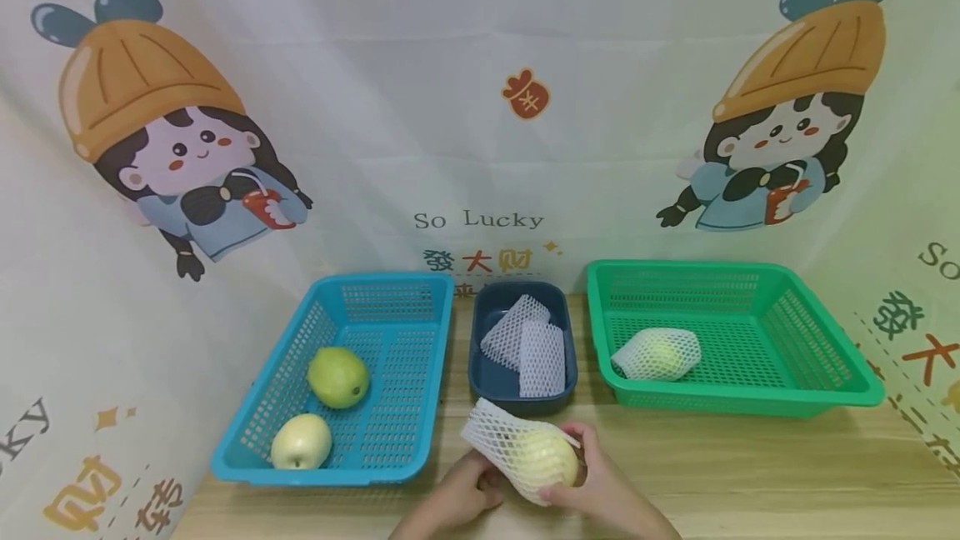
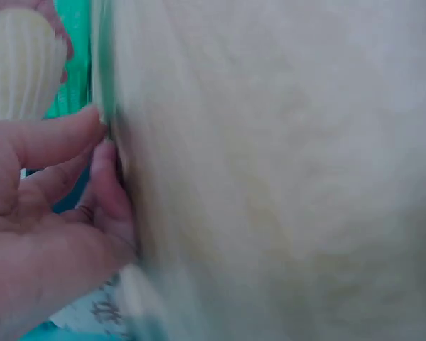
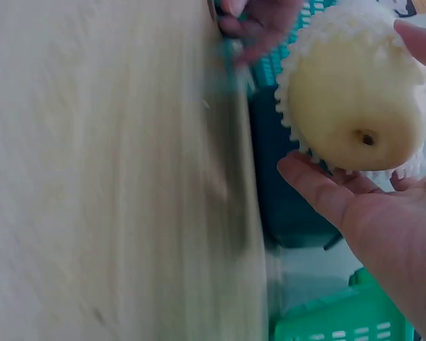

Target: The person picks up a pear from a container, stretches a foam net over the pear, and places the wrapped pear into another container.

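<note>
A pale yellow pear (image 1: 546, 465) sits inside a white foam net (image 1: 495, 432), whose loose end sticks out to the upper left. My right hand (image 1: 600, 482) grips the netted pear, thumb on the near side and fingers around the far side. In the right wrist view, the bare end of the pear (image 3: 358, 106) shows at the net's opening. Just left of the pear, my left hand (image 1: 467, 492) has loosely curled fingers and nothing in them. The left wrist view shows its thumb and fingertips (image 2: 92, 121) close together, apart from the netted pear.
A blue basket (image 1: 442, 357) at left contains a green fruit (image 1: 338, 377) and another pale yellow pear (image 1: 302, 442). Behind my hands, a dark blue bin (image 1: 480, 386) holds white foam nets (image 1: 542, 357). A green basket (image 1: 750, 398) at right holds a netted fruit (image 1: 660, 354).
</note>
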`<state>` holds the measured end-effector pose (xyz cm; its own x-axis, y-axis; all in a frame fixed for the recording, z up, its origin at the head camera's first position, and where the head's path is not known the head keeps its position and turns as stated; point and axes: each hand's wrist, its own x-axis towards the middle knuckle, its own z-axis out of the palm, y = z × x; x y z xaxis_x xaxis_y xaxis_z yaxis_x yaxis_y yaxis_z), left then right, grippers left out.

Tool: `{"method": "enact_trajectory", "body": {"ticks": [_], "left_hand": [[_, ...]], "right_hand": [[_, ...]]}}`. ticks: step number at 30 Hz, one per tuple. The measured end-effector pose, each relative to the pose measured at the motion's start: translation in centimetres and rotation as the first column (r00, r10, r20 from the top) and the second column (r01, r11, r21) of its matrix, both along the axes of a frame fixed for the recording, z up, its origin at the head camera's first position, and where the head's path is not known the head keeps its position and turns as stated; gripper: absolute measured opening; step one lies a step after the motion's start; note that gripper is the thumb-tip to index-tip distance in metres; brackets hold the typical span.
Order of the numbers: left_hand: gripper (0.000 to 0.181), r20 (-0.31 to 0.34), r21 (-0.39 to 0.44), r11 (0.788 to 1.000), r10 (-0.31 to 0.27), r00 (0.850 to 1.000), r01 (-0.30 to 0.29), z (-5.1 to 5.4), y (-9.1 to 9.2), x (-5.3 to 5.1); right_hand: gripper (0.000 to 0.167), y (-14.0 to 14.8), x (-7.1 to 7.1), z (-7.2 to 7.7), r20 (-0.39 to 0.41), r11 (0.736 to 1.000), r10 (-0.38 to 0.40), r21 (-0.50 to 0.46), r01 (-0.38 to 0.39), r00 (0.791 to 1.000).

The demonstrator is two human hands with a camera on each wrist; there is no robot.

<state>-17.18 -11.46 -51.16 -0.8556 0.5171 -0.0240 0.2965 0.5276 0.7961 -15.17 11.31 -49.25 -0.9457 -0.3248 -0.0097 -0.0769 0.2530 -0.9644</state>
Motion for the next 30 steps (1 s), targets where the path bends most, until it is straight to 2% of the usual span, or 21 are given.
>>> {"method": "enact_trajectory", "body": {"ticks": [2, 4, 7, 11, 15, 17, 19, 24, 26, 28, 30], "left_hand": [[0.015, 0.099, 0.11, 0.993, 0.019, 0.995, -0.03, -0.3, -0.2, -0.2], [0.015, 0.203, 0.202, 0.975, 0.046, 0.978, -0.088, -0.5, -0.4, -0.3], [0.014, 0.3, 0.291, 0.942, 0.075, 0.951, -0.167, -0.7, -0.4, -0.4], [0.01, 0.354, 0.34, 0.905, 0.13, 0.926, -0.257, -1.2, -0.4, -0.5], [0.013, 0.442, 0.378, 0.859, 0.16, 0.882, -0.345, -1.4, -0.8, -0.7], [0.018, 0.479, 0.383, 0.846, 0.16, 0.863, -0.37, -1.3, -0.9, -0.8], [0.021, 0.472, 0.373, 0.856, 0.156, 0.867, -0.357, -1.3, -1.0, -0.8], [0.032, 0.377, 0.297, 0.911, 0.164, 0.912, -0.286, -0.6, -0.7, -0.3], [0.033, 0.348, 0.264, 0.928, 0.162, 0.923, -0.262, -0.3, -0.5, 0.0], [0.028, 0.32, 0.236, 0.943, 0.154, 0.935, -0.236, -0.1, -0.3, 0.3], [0.019, 0.254, 0.189, 0.959, 0.158, 0.954, -0.209, -0.1, -0.1, 0.4]], "right_hand": [[0.079, 0.6, -0.2, 0.2, -0.006, 1.0, 0.008, -0.012, -0.008, 1.0], [0.079, 1.2, -0.3, 0.4, -0.004, 0.999, 0.022, -0.024, -0.022, 1.0], [0.078, 2.1, -0.6, 0.4, 0.003, 0.998, 0.056, -0.03, -0.056, 0.998], [0.078, 2.8, -0.8, 0.3, -0.016, 0.996, 0.09, -0.004, -0.09, 0.996], [0.077, 3.0, -0.9, -0.1, -0.036, 0.993, 0.118, 0.038, -0.116, 0.992], [0.077, 2.9, -0.8, -0.2, -0.027, 0.99, 0.132, 0.054, -0.131, 0.991], [0.078, 2.8, -0.8, -0.2, -0.013, 0.988, 0.139, 0.069, -0.138, 0.99], [0.081, 2.5, -0.8, -0.2, -0.022, 0.982, 0.158, 0.108, -0.155, 0.987], [0.082, 2.4, -0.8, -0.1, -0.03, 0.979, 0.164, 0.124, -0.159, 0.986], [0.083, 2.3, -0.7, -0.1, -0.03, 0.977, 0.16, 0.147, -0.154, 0.987], [0.084, 2.2, -0.7, -0.1, -0.028, 0.977, 0.154, 0.157, -0.147, 0.988]]}}
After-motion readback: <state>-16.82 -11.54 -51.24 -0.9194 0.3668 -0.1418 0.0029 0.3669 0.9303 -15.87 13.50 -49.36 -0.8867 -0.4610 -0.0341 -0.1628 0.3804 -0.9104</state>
